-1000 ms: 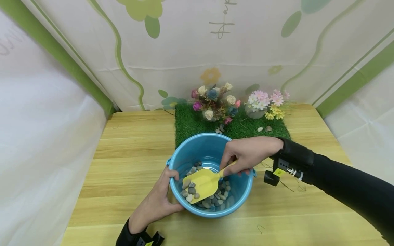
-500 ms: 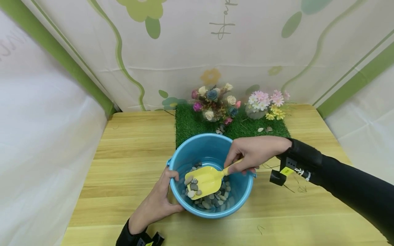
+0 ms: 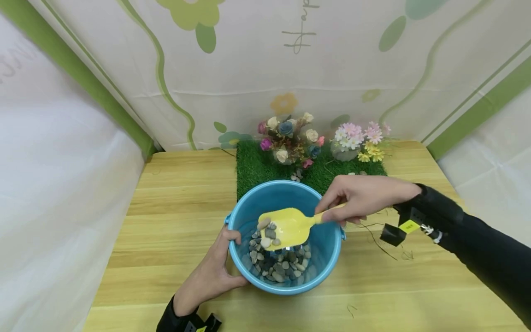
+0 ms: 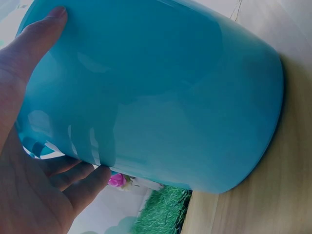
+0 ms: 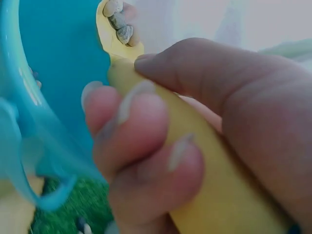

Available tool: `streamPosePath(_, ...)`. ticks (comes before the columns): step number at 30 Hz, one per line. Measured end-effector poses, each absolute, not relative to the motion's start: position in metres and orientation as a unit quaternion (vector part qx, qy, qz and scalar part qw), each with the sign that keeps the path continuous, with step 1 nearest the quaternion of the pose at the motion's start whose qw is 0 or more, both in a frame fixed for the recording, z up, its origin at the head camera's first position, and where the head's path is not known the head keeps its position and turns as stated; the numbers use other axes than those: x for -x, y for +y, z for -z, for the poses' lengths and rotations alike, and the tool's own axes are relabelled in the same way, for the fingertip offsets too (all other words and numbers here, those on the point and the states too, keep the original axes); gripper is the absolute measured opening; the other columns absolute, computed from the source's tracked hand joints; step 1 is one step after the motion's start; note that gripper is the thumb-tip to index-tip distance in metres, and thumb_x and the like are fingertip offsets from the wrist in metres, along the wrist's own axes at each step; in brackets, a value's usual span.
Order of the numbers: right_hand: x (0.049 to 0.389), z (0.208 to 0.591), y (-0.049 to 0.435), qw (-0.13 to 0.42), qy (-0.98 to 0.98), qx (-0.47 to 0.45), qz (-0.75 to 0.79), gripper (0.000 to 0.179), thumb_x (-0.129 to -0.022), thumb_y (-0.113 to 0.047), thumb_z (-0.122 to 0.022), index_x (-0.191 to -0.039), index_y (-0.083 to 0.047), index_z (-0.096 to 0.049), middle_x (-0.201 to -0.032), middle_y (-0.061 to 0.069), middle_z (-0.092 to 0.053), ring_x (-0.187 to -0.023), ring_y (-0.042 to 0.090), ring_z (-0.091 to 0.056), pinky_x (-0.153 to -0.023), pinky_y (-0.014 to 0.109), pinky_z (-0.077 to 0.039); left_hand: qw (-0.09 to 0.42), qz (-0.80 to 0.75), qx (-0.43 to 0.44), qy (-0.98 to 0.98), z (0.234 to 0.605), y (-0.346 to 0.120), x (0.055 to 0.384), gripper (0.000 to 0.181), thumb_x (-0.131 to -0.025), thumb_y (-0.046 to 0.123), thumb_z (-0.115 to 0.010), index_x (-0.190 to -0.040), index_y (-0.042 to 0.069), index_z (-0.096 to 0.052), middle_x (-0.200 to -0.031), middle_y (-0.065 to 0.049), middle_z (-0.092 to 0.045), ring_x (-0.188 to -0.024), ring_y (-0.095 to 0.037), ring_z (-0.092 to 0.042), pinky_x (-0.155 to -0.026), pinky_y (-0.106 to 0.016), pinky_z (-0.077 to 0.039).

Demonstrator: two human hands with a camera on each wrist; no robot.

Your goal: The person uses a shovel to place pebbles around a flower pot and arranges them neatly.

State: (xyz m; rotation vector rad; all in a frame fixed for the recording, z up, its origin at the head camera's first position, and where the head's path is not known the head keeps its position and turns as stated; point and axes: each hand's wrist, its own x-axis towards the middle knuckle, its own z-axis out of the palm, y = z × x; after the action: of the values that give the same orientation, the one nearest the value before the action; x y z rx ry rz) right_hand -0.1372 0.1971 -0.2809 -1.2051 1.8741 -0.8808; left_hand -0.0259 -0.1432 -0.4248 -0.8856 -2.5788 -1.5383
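A blue plastic bucket [image 3: 277, 199] stands upright on the wooden table with many pebbles [image 3: 278, 269] in its bottom. My left hand [image 3: 209, 272] grips its left side, fingers hooked over the rim and thumb against the outer wall. In the left wrist view that thumb [image 4: 36, 41] lies along the bucket's side. Over the bucket's opening, a yellow toy shovel [image 3: 292, 226] carries several pebbles [image 3: 268, 233] near its front edge. My right hand [image 3: 365, 196] holds the shovel by its handle, the fingers [image 5: 141, 131] wrapped around it in the right wrist view.
Behind the bucket lies a green artificial grass mat [image 3: 257, 170]. On it stand a vase of mixed roses [image 3: 290, 138] and a pot of pink, white and yellow flowers [image 3: 352, 140]. A few small stones [image 3: 296, 175] lie between them and the bucket. A printed curtain [image 3: 249, 69] hangs behind.
My right hand has lifted the shovel with its pebbles up and to the right, off the pebbles in the bucket. The left hand and the bucket stay in place.
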Motion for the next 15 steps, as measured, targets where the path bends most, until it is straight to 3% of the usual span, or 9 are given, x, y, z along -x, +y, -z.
streamPosePath(8,0.15,0.281,0.244,0.326,0.784,0.395,0.351,0.025,-0.095,-0.018,-0.051,-0.117,-0.022,-0.063,-0.064,-0.002,-0.058,-0.039,0.014,-0.041,-0.034,0.026,-0.039,0.01,0.496,0.286,-0.82,0.425,-0.142,0.027,0.068,-0.065,0.039,-0.081,-0.107,0.018,-0.031,-0.147,-0.007,-0.021,-0.131,-0.027,-0.026,-0.093,-0.049,-0.039)
streamPosePath(15,0.16,0.287,0.284,0.286,0.814,0.366,0.348,0.027,-0.096,-0.012,-0.048,-0.118,-0.021,-0.061,-0.065,-0.002,-0.057,-0.041,0.014,-0.044,-0.041,0.03,-0.045,0.014,0.498,0.288,-0.818,0.426,-0.142,0.027,0.069,-0.064,0.037,-0.082,-0.106,0.017,-0.031,-0.147,-0.011,-0.021,-0.13,-0.031,-0.026,-0.093,-0.049,-0.038)
